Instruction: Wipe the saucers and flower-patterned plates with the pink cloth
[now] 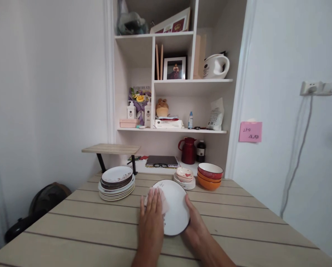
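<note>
A white plate (175, 207) with a dark rim and a small floral pattern is held tilted above the table, in front of me. My right hand (195, 224) grips its right edge, thumb along the rim and the other fingers mostly hidden behind. Over the plate's left part, my left hand (151, 218) keeps a pale pink cloth (164, 202) pressed to the surface under its fingers, which lie long and close together. Parts of the cloth show on both sides of the fingers.
Stacked plates (117, 174) stand to the left, before a small raised shelf (111, 149). Behind the held plate are small bowls (184, 173) on little plates (192, 185), and red and orange bowls (209, 178). A red jug (188, 151) and a laptop (162, 160) sit farther back.
</note>
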A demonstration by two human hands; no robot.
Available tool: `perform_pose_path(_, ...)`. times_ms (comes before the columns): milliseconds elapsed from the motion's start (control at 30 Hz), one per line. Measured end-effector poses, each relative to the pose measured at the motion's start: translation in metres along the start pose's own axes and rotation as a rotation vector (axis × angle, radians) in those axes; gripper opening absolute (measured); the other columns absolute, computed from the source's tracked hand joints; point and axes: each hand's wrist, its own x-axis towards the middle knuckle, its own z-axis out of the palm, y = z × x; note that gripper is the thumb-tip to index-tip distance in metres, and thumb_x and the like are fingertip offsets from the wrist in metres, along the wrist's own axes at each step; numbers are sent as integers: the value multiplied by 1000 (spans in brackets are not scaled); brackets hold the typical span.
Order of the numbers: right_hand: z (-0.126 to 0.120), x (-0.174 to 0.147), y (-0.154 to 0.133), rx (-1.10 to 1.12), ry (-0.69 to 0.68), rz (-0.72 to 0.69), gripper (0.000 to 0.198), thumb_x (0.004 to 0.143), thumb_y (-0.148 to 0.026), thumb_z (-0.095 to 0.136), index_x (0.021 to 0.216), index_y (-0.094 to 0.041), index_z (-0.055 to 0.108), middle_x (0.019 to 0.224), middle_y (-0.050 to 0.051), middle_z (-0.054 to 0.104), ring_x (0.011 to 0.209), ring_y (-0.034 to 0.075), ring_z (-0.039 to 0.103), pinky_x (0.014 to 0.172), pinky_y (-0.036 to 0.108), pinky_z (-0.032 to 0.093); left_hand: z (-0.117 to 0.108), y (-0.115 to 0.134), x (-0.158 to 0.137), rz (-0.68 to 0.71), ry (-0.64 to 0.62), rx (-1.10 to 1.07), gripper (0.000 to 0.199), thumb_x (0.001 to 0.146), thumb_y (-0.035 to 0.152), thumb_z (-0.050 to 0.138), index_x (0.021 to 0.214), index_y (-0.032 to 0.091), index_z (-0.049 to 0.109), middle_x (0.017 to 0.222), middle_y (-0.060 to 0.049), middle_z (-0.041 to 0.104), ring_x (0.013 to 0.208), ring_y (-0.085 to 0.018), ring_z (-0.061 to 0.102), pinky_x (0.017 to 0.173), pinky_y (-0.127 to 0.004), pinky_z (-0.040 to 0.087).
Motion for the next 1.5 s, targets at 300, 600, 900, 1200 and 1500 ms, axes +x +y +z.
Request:
perform_pose_path(300,2,-5,-9,-11,-15,34,69,78,-61,60,118,-6,64,114,19,71,118,29,59,106,41,40,11,21,-9,333,-29,-200,75,79,-3,41,149,21,27,149,-5,42,140,-22,33,112,-43,35)
perform_pose_path(600,4,-3,-5,18,10,40,64,80,-59,58,120,-9,63,114,17,71,119,30,59,106,45,39,-5,7,-1,8,11,-51,75,78,-5,44,146,22,32,148,-9,44,140,-26,34,112,-53,33)
perform_pose_path(900,-4,-4,-14,-19,-19,35,63,77,-56,65,114,-6,66,108,19,73,113,30,62,104,43,42,14,15,-3,555,161,-203,47,91,15,46,138,16,46,144,-7,49,140,-22,34,111,-40,36)
perform_pose_path(1200,12,-9,19,-44,-63,175,61,85,-52,58,130,-10,57,126,15,65,118,25,60,107,39,38,-3,9,3,116,-40,-47,63,84,1,41,143,23,39,150,-1,40,142,-21,29,115,-51,30)
perform_pose_path(1500,8,-5,-5,38,36,33,66,85,-57,53,130,-10,56,117,15,70,119,27,59,107,43,38,-8,4,1,-51,26,6,60,81,2,48,140,11,42,146,-11,46,140,-26,33,113,-48,35)
